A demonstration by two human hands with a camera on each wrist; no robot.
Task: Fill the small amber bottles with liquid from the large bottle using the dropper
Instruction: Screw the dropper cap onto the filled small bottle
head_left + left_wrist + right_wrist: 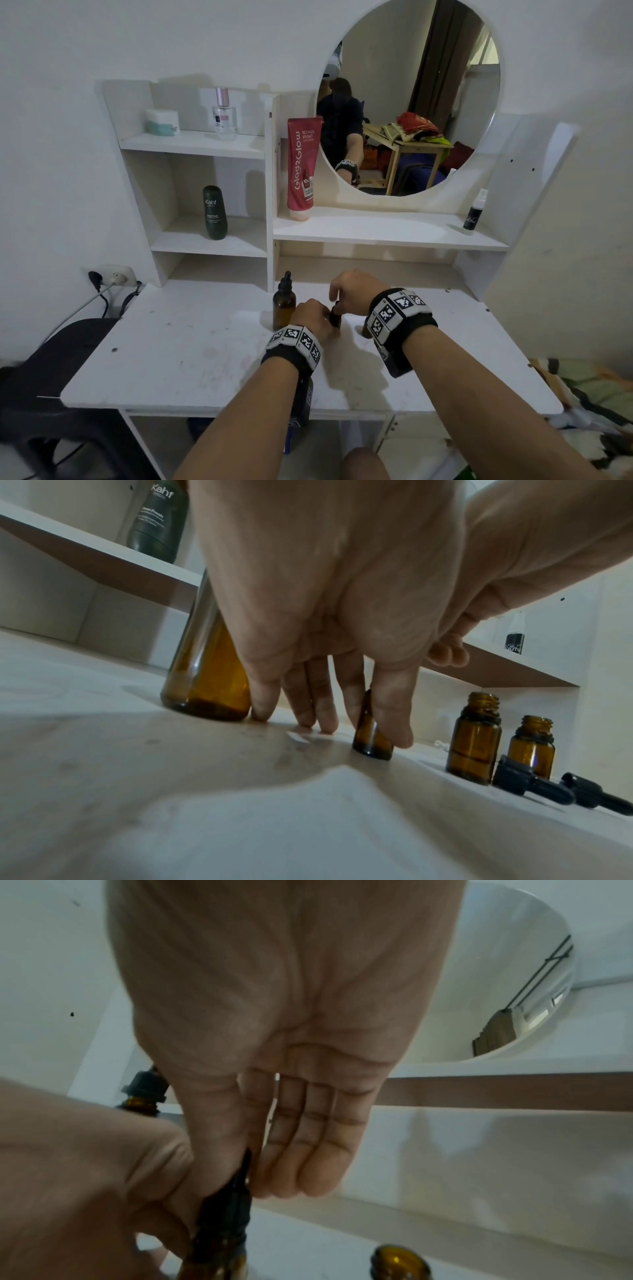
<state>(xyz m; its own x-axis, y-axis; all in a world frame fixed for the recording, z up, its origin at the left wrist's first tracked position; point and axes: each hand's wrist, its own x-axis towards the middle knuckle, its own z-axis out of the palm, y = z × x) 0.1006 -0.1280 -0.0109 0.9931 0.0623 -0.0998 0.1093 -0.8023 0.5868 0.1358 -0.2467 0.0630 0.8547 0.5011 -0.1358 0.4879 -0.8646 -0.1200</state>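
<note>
A small amber bottle [335, 318] stands on the white desk [191, 346] between both hands. My left hand [313, 317] grips its body [369, 744], thumb [394, 721] in front and fingers behind. My right hand [352, 291] pinches the black dropper cap [227, 1202] on top of it between thumb and index finger, with the other fingers straight. The large amber bottle [284, 303], capped with a black dropper, stands just left of my left hand. Two open small amber bottles [474, 739] [532, 746] stand to the right, with two black dropper caps [534, 783] [596, 795] lying before them.
Shelves rise behind the desk, holding a dark Kahf bottle [214, 212], a red tube [301, 168], a perfume bottle [224, 113] and a small spray bottle [474, 212]. A round mirror [411, 96] hangs above. A wall socket with cables [109, 279] sits at left.
</note>
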